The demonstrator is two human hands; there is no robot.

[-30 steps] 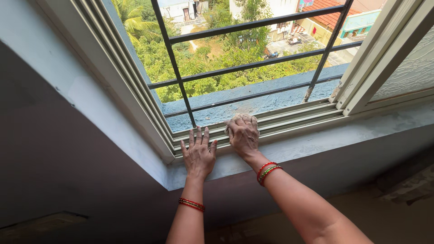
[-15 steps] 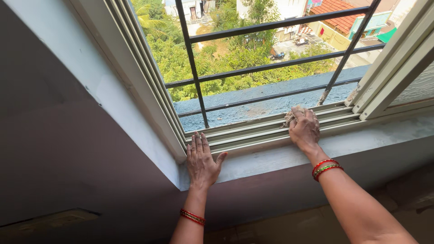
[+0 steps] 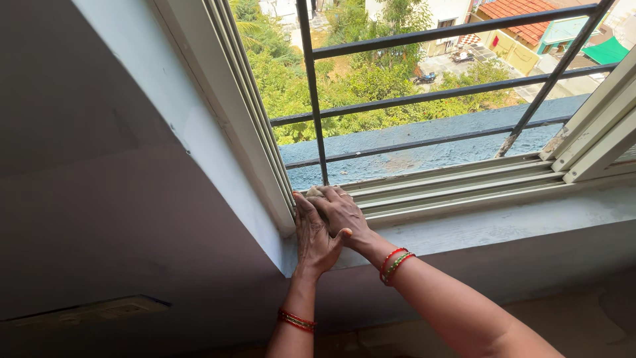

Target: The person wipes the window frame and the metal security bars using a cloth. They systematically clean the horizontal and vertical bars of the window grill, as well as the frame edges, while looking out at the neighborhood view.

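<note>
My right hand (image 3: pixel 344 212) is closed on a small beige cloth (image 3: pixel 313 193) and presses it into the left end of the white window track (image 3: pixel 450 182), close to the frame's corner. My left hand (image 3: pixel 311 237) lies flat on the grey sill (image 3: pixel 490 222) with fingers apart, its fingertips against the track and partly under my right hand. Most of the cloth is hidden beneath my right fingers. Both wrists wear red and green bangles.
Dark metal grille bars (image 3: pixel 311 93) cross the open window just beyond the track. A sliding window sash (image 3: pixel 596 132) stands at the right end. A blue outer ledge (image 3: pixel 424 149) lies outside, with trees and houses below. A purple wall (image 3: pixel 119 219) fills the left.
My right hand slid the cloth right along the track, then back left to the corner, where it now overlaps my left hand. The view shifted left.
</note>
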